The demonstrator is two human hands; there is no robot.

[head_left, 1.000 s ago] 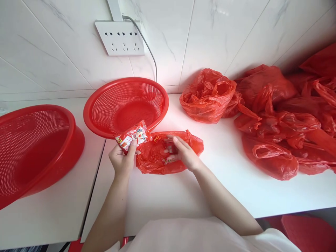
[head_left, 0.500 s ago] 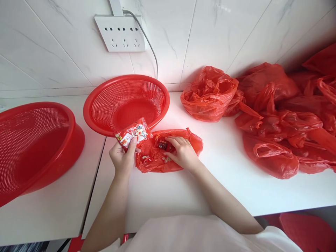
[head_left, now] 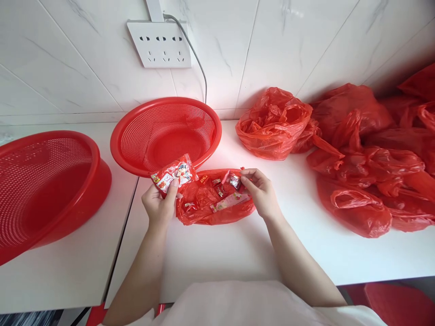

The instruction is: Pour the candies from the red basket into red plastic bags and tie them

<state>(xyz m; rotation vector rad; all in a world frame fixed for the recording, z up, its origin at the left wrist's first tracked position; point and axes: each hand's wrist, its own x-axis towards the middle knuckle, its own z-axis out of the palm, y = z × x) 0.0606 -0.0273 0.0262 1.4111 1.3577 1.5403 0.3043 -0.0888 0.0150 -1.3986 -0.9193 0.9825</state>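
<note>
My left hand [head_left: 159,201] is closed around a red snack packet [head_left: 175,174] with a cartoon figure on it, held above the left end of an open red plastic bag [head_left: 204,217]. My right hand [head_left: 263,192] is at the bag's right side, thumb and forefinger pinched at its rim. Just beside those fingertips sits a small shiny wrapped candy [head_left: 234,181]. Inside the bag lie a pink stick-shaped packet [head_left: 229,202] and several small red-wrapped sweets [head_left: 220,192]. The fingers behind the snack packet are partly hidden.
A red mesh basket [head_left: 117,154] stands behind the bag, tilted toward me. Another red basket [head_left: 97,174] is at the left. Along the wall on the right lie a crumpled red bag [head_left: 273,127] and several filled, tied bags [head_left: 360,181]. A power outlet [head_left: 163,45] is on the wall.
My right hand has moved right, from inside the bag to its right rim. More sweets and the pink packet now show. My left hand still holds the snack packet.
</note>
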